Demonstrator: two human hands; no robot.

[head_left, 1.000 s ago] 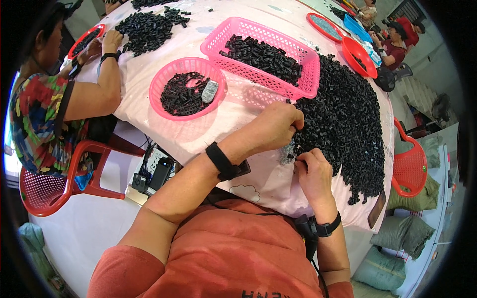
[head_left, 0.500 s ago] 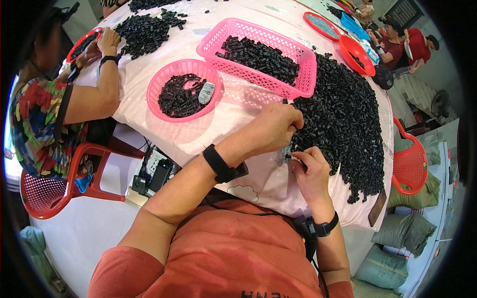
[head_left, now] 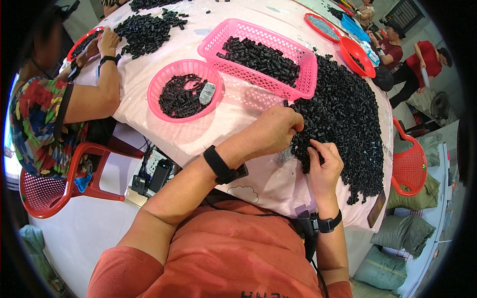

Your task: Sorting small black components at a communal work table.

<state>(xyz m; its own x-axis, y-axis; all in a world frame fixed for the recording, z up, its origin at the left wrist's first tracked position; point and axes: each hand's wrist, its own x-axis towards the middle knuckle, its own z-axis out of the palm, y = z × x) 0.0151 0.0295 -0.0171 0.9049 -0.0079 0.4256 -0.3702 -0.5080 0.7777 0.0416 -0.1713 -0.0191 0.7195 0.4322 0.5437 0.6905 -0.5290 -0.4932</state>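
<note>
1. left hand [head_left: 276, 130]: rests at the near edge of the large heap of small black plastic parts [head_left: 343, 119], fingers curled shut over something at the heap's rim; what they pinch cannot be made out.
2. right hand [head_left: 324, 161]: lies on the same heap just beside the left hand, fingertips bent down into the black parts; whether they grip a piece cannot be told.
3. the heap lies on the pale cloth-covered table [head_left: 238, 114], directly ahead of the person and to the right.
4. a rectangular pink basket [head_left: 303, 74] stands beyond the hands, part filled with the same black parts, touching the heap's far edge.
5. a round pink basket [head_left: 164, 74] sits left of it, holding black parts and a small grey object.
6. both wrists carry black bands.
7. a co-worker in a patterned top sits at the left on a red chair [head_left: 44, 193], one hand at a second pile of black parts [head_left: 144, 30].
</note>
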